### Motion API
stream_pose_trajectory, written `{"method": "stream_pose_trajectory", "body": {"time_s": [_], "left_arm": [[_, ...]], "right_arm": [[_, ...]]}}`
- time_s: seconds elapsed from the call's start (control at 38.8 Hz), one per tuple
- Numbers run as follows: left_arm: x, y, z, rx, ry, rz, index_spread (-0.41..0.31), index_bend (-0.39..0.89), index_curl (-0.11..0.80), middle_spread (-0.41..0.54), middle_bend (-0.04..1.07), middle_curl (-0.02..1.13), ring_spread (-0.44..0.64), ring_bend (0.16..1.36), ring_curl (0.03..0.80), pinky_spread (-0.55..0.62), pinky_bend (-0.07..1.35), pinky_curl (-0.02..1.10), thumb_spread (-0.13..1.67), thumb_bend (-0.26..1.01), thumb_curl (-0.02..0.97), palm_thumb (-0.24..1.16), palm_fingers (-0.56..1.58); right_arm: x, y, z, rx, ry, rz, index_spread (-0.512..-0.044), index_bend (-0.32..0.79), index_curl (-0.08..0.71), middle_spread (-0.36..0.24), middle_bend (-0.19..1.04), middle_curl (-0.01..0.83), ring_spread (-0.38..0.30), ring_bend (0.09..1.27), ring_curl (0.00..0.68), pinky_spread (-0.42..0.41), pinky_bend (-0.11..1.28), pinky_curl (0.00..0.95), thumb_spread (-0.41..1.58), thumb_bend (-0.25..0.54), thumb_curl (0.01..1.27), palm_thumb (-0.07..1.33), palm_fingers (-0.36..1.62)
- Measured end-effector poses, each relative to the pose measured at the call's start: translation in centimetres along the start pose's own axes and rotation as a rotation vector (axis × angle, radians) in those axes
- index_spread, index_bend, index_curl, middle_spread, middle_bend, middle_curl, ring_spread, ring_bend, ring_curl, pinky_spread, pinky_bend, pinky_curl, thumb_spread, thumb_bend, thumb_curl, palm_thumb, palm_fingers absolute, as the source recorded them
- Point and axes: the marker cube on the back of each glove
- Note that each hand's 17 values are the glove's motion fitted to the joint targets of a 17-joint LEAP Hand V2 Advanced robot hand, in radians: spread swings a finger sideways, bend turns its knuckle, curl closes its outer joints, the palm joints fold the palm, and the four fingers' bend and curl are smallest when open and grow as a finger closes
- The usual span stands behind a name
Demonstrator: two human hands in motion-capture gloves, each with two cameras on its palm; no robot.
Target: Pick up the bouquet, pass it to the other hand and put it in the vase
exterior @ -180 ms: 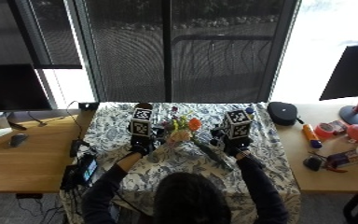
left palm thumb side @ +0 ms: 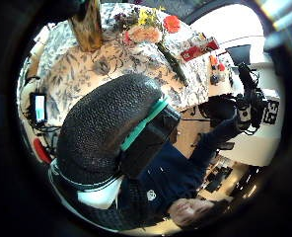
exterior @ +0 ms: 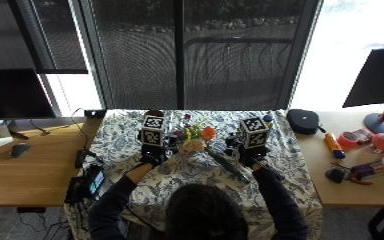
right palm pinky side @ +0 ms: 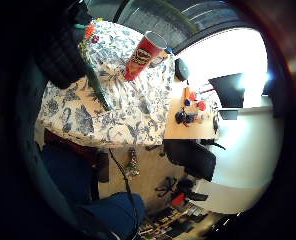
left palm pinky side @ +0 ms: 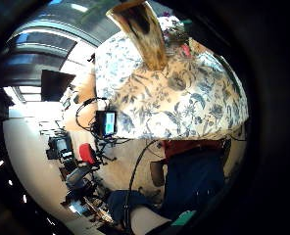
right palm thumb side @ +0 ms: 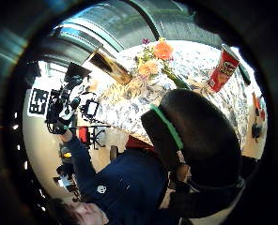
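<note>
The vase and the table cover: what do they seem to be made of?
The vase looks like ceramic or glazed wood, I cannot tell which: it has a smooth tan wall with dark brown streaks and a slight sheen. The table cover looks like woven cloth: it has a matte white and blue floral print and drapes over the table edge.

The one piece of branding is on the red crisp can (right palm thumb side: 223, 68) standing on the flowered cloth (right palm pinky side: 133, 107) over the worktop. Its yellowish logo band looks like the Pringles mark, though the letters are too small to read for certain. In the right little-finger palm view the same can (right palm pinky side: 143, 55) shows a dark oval emblem, unreadable. No other text or number can be read.
</note>
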Motion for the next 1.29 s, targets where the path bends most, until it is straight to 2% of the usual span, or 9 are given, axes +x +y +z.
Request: {"method": "stream_pose_trajectory", "body": {"time_s": [0.08, 0.21, 0.34, 0.49, 0.82, 1.01, 1.11, 1.29], "left_arm": [[1.3, 1.1, -1.0, -0.039, 0.028, 0.032, -0.057, 0.25, 0.198, 0.086, 0.19, 0.18, 0.17, 0.42, 0.178, 0.21, 0.23, 0.17, 0.81, -0.01, 0.084, 0.04, 0.5], [1.5, 0.7, -1.0, -0.014, 0.029, 0.039, -0.062, 0.23, 0.239, 0.094, 0.18, 0.21, 0.19, 0.42, 0.195, 0.23, 0.22, 0.19, 0.91, -0.02, 0.113, 0.04, 0.49], [1.5, 0.8, -1.0, -0.024, 0.034, 0.026, -0.064, 0.22, 0.273, 0.098, 0.17, 0.23, 0.2, 0.42, 0.209, 0.25, 0.21, 0.22, 0.97, -0.02, 0.138, 0.03, 0.49], [1.3, 0.1, -0.6, -0.018, 0.037, 0.027, -0.066, 0.19, 0.304, 0.101, 0.17, 0.25, 0.21, 0.42, 0.222, 0.25, 0.2, 0.24, 1.01, -0.02, 0.163, 0.02, 0.48], [1.2, 0.9, -1.2, -0.022, 0.032, 0.028, -0.068, 0.18, 0.349, 0.11, 0.17, 0.27, 0.22, 0.42, 0.247, 0.26, 0.19, 0.28, 1.05, -0.02, 0.203, 0.01, 0.47], [1.2, 0.6, -1.1, -0.003, 0.038, 0.038, -0.068, 0.18, 0.364, 0.111, 0.16, 0.28, 0.22, 0.42, 0.259, 0.26, 0.19, 0.29, 1.05, -0.02, 0.218, 0.01, 0.46], [0.9, 0.1, -0.9, 0.018, 0.043, 0.049, -0.061, 0.15, 0.358, 0.118, 0.17, 0.29, 0.22, 0.44, 0.269, 0.26, 0.21, 0.31, 1.05, -0.02, 0.226, 0.01, 0.43], [0.7, -0.9, -0.4, 0.042, 0.055, 0.069, -0.058, 0.15, 0.353, 0.123, 0.17, 0.3, 0.22, 0.46, 0.279, 0.26, 0.22, 0.32, 1.06, -0.02, 0.236, 0.0, 0.42]], "right_arm": [[0.2, -0.4, 0.2, -0.003, 0.026, -0.004, -0.303, 0.13, 0.126, -0.049, 0.24, 0.162, -0.017, 0.45, 0.191, 0.071, 0.42, 0.207, 0.95, 0.226, 0.09, 0.35, 0.45], [0.0, 0.1, -0.1, -0.017, 0.036, -0.007, -0.327, 0.13, 0.146, -0.054, 0.24, 0.196, -0.014, 0.45, 0.212, 0.077, 0.42, 0.234, 1.09, 0.213, 0.11, 0.36, 0.44], [-0.2, 1.0, -0.5, -0.044, 0.044, 0.008, -0.339, 0.13, 0.161, -0.056, 0.23, 0.223, -0.013, 0.46, 0.227, 0.081, 0.42, 0.254, 1.18, 0.196, 0.13, 0.36, 0.43], [0.2, 0.4, -0.1, -0.036, 0.037, 0.005, -0.346, 0.13, 0.175, -0.057, 0.22, 0.25, -0.013, 0.46, 0.243, 0.083, 0.42, 0.272, 1.24, 0.173, 0.14, 0.37, 0.42], [-0.3, 0.3, -1.5, -0.01, 0.054, 0.034, -0.353, 0.1, 0.173, -0.048, 0.22, 0.295, -0.005, 0.5, 0.274, 0.105, 0.45, 0.308, 1.27, 0.105, 0.17, 0.36, 0.45], [-0.5, 0.3, -2.6, -0.029, 0.037, 0.05, -0.342, 0.07, 0.16, -0.093, 0.21, 0.31, -0.015, 0.54, 0.294, 0.121, 0.51, 0.333, 1.23, 0.054, 0.19, 0.35, 0.5], [0.4, -0.6, -2.5, -0.046, 0.028, 0.077, -0.334, 0.06, 0.147, -0.063, 0.19, 0.315, -0.023, 0.57, 0.308, 0.144, 0.57, 0.353, 1.21, 0.024, 0.2, 0.34, 0.51], [3.5, -3.6, -0.6, -0.031, 0.0, 0.214, -0.302, 0.05, 0.128, -0.043, 0.22, 0.336, -0.031, 0.61, 0.326, 0.142, 0.61, 0.366, 1.19, -0.01, 0.22, 0.34, 0.56]]}}
